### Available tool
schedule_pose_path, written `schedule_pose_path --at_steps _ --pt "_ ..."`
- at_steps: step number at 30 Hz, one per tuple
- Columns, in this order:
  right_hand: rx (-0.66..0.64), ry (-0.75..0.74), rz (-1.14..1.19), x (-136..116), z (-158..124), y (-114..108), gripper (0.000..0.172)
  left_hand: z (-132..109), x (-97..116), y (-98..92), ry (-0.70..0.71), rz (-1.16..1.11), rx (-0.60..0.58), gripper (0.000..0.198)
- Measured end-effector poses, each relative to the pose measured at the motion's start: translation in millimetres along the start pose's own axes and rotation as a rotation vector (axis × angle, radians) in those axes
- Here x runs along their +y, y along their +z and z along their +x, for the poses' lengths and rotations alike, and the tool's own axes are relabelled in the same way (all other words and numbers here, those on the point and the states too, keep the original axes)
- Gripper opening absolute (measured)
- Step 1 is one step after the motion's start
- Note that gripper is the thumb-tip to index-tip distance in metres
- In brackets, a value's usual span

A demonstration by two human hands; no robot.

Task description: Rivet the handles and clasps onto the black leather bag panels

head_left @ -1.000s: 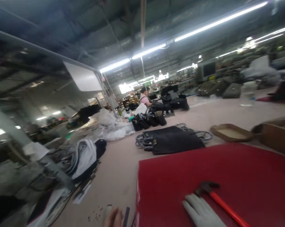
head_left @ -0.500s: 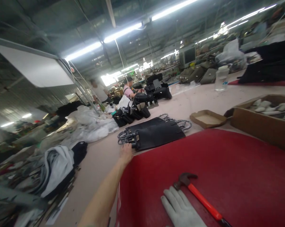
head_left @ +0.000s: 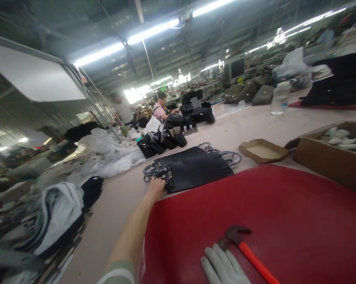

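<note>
My bare left hand (head_left: 155, 186) is stretched far forward to a flat stack of black handbags (head_left: 195, 167) on the pale table, and its fingers curl round the wrapped handles (head_left: 150, 173) at the stack's near left end. My right hand (head_left: 222, 266), in a white glove, lies flat with fingers spread on the red mat (head_left: 284, 213) at the bottom edge. A hammer (head_left: 243, 246) with a dark head and an orange-red handle rests on the mat just right of those fingers, not gripped.
A shallow cardboard lid (head_left: 262, 150) and a cardboard box (head_left: 325, 157) of pale pieces stand at the mat's far right. More black bags (head_left: 163, 142) stand farther back, with a seated person (head_left: 160, 110) behind them. Heaped cloth and plastic (head_left: 107, 157) lines the left. A clear bottle (head_left: 279, 98) stands far right.
My left arm has come up from the bottom edge and reached across the table to the bag handles, closing on them. The gloved right hand and hammer stay put on the mat.
</note>
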State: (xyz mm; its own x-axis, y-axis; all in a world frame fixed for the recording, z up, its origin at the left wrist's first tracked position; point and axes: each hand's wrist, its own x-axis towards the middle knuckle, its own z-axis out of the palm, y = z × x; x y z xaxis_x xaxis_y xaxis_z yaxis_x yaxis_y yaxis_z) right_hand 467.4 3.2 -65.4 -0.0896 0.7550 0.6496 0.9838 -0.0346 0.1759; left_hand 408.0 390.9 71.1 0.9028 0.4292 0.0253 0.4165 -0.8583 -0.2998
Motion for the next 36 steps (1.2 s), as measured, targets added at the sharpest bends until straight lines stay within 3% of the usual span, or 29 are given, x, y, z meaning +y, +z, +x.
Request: schedule_pose_path --at_steps 3,7,10,12,14,16,19,21,24,26,31,36 --pt "-0.009 -0.022 -0.045 1 6 -7 0.067 -3 -8 -28.9 0.065 0.016 0.004 0.039" --pt "-0.119 0.06 0.131 -4 7 -22 0.07 -20 -26 -88.3 0.15 0.023 0.013 0.037" --pt "-0.183 0.203 0.306 -13 8 -41 0.077 -60 -26 -129.8 0.189 0.042 0.036 0.035" --pt "-0.203 0.291 0.36 -18 13 -56 0.074 -103 -11 -143.5 0.152 0.039 0.056 0.029" --pt "-0.237 0.353 0.397 -22 21 -70 0.069 -155 18 -141.8 0.04 0.005 0.048 0.027" --pt "-0.265 0.38 0.43 -24 30 -80 0.065 -211 61 -126.7 -0.067 -0.063 -0.011 0.029" --pt "-0.2 0.404 0.455 -23 35 -86 0.046 -285 143 -93.6 -0.188 -0.199 -0.093 0.039" --pt "-0.104 0.409 0.477 -21 32 -85 0.03 -316 200 -75.9 -0.208 -0.35 -0.155 0.045" --pt "0.051 0.451 0.507 -15 23 -82 0.024 -326 267 -68.5 -0.239 -0.503 -0.291 0.058" --pt "0.097 0.486 0.524 -11 17 -82 0.024 -318 291 -74.7 -0.229 -0.544 -0.343 0.064" --pt "-0.071 0.455 0.593 0 18 -97 0.033 -297 307 -95.1 -0.157 -0.682 -0.302 0.054" --pt "-0.295 0.319 0.606 -1 39 -114 0.043 -294 317 -94.4 -0.035 -0.68 -0.273 0.066"
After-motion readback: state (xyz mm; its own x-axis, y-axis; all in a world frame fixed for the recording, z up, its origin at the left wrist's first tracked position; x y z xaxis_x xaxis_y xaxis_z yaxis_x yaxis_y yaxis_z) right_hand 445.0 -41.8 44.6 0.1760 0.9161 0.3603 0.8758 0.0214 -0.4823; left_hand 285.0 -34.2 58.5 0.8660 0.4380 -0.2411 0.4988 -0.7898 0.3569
